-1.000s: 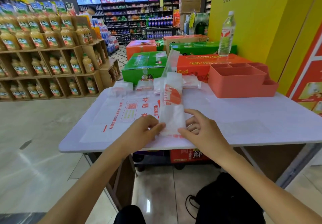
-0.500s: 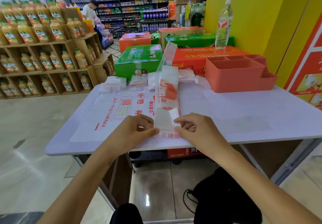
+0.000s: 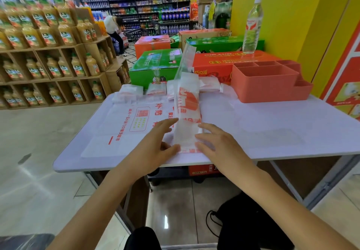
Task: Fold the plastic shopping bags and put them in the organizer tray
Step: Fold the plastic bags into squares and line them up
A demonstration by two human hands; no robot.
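Note:
A white plastic bag with red print, folded into a long narrow strip [image 3: 186, 111], lies lengthwise on the white table [image 3: 272, 129], its near end turned up in a fold. My left hand [image 3: 155, 140] touches the strip's left edge with straight fingers and thumb. On the opposite edge my right hand [image 3: 216, 142] does the same with spread fingers. The strip's far end rises off the table. A flat unfolded bag [image 3: 124, 129] lies to the left under it. The coral organizer tray [image 3: 270, 86] stands at the back right, and no bags show in its visible compartments.
Several small folded bags [image 3: 155, 91] lie along the table's far edge. Green and orange cartons [image 3: 155, 64] stand behind the table, and a water bottle [image 3: 252, 25] stands on one. Juice shelves fill the left. A black bag [image 3: 251, 224] lies on the floor below.
Both hands have opened from curled pinches at the strip's near end to straight fingers along its sides. The near end is now folded up over the strip.

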